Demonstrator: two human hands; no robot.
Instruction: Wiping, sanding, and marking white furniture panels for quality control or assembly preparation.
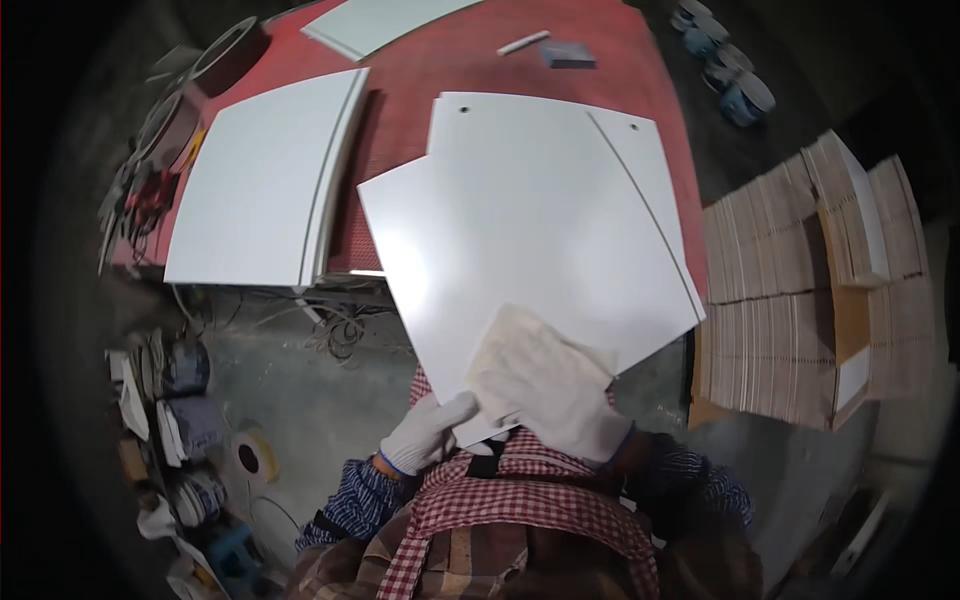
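A glossy white panel (pixel 530 230) lies askew over another white panel (pixel 655 170) on the red-covered table, its near corner reaching out toward my body. My left hand (pixel 425 432), in a white knit glove, grips that near corner, with the thumb on top and the fingers partly hidden below. My right hand (pixel 560 400), gloved the same way, presses a cream cloth (pixel 520 340) against the panel's near part. Some of the cloth is hidden under the right hand.
A stack of white panels (pixel 265 180) stands on the red table (pixel 655 60) at left. A white marker-like stick (pixel 523 43) and a grey block (pixel 568 54) lie at the back. Cardboard bundles (pixel 770 240) rise at right, near several tins (pixel 747 99). A tape roll (pixel 255 456) is at lower left.
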